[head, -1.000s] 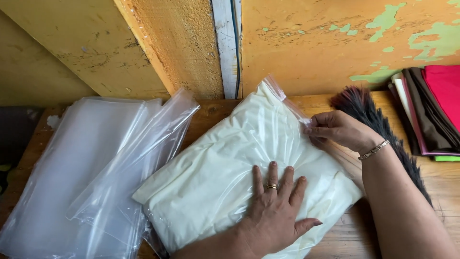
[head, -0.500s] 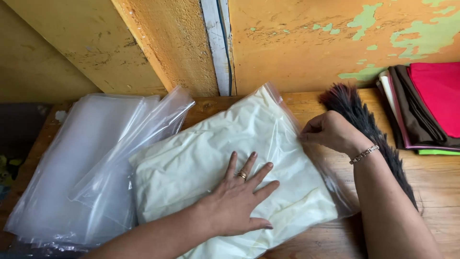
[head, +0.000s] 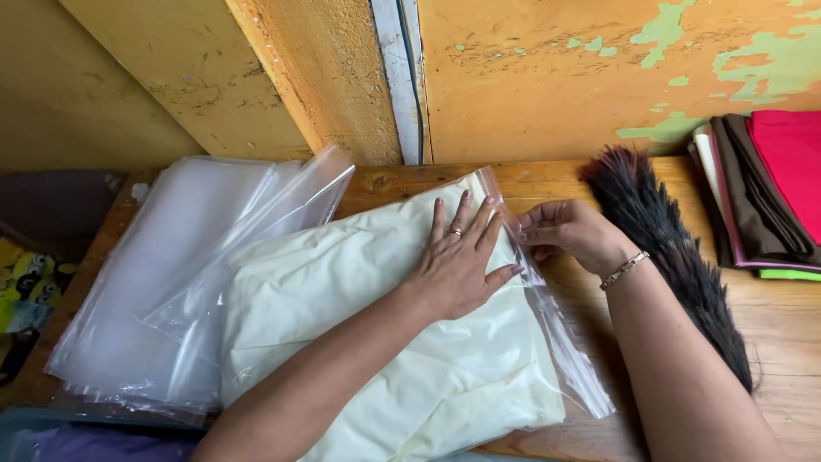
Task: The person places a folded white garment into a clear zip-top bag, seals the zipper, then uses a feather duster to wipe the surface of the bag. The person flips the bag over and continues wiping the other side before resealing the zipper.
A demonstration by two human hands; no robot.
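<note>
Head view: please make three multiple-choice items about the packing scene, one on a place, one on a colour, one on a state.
1. Where does the stack of empty clear bags lie?
A. left of the filled bag
B. on the folded cloths
C. under the brush

2. What colour is the fabric in the filled bag?
A. red
B. cream
C. black

3. What is the left hand doing?
A. lifting the brush
B. hanging free
C. pressing flat on the filled bag

Answers: 1 A, the stack lies at the table's left end; 2 B, pale cream shows through the plastic; 3 C, its fingers are spread on the bag while the right hand pinches the bag's open edge.
</note>
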